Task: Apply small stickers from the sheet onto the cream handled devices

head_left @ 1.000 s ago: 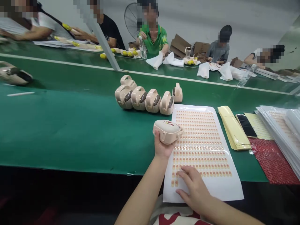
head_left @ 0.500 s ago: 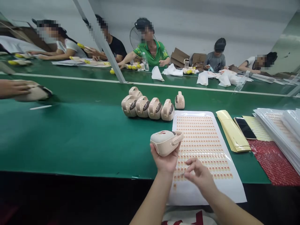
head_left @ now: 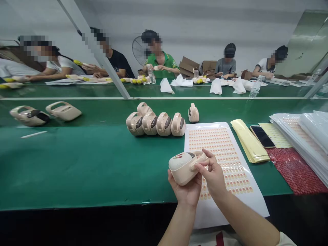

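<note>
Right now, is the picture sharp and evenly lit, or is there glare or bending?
Head view: the beige case in the left hand is sharp, the right hand too; light even, shadows soft; faint glare on the stacked sheets at right; the metal post leans, likely wide-lens stretch toward the edges.

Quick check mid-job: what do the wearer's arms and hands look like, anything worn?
The left hand and right hand are bare: no gloves, rings or watch showing. The forearms are uncovered; only a pale cream sleeve edge shows near the right elbow.
</note>
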A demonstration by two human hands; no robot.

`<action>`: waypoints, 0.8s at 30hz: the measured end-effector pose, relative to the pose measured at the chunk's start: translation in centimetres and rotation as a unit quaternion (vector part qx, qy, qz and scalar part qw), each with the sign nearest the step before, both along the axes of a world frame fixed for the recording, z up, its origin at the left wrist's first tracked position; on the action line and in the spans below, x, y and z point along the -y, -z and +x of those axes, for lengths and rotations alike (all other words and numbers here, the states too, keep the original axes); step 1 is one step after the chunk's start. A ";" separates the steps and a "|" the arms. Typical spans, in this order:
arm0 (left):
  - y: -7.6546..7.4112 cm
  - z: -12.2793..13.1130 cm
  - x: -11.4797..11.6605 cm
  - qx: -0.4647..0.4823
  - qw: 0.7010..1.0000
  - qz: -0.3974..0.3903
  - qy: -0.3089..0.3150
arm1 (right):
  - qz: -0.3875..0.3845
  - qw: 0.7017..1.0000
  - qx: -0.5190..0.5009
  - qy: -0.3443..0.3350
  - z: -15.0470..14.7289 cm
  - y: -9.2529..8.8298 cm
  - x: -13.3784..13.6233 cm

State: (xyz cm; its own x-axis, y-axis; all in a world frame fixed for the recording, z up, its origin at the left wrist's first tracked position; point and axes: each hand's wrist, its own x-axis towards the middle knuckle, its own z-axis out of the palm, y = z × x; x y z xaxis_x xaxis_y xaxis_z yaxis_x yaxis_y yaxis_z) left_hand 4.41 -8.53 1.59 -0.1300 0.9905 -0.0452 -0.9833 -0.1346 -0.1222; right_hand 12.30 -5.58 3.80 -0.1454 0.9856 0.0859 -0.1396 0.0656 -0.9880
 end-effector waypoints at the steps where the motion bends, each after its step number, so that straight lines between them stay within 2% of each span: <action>1: -0.1 0.0 0.0 0.004 1.000 -0.002 0.001 | 0.002 1.000 0.005 -0.003 0.1 -0.1 0.0; 13: -0.2 0.1 0.0 -0.002 0.998 -0.060 -0.011 | 0.053 0.995 0.083 -0.033 0.6 -1.1 -0.7; 17: -0.1 0.2 0.2 -0.011 0.998 -0.057 0.002 | 0.075 0.992 0.099 -0.015 0.6 -1.5 -0.4; 20: -0.1 0.3 0.3 -0.009 0.998 -0.062 0.006 | 0.070 0.994 0.081 -0.014 0.6 -1.4 -0.3; 24: -0.3 0.3 0.2 -0.004 0.998 -0.064 -0.009 | 0.043 0.997 0.013 -0.055 0.8 -1.0 -0.5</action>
State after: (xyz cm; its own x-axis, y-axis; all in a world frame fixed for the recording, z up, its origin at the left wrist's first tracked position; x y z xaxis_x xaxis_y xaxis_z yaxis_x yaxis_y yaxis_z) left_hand 4.67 -8.74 1.93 -0.1488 0.9741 -0.1702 -0.9815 -0.1664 -0.0943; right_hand 13.14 -5.08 4.83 -0.2556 0.9526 0.1650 -0.1248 0.1367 -0.9827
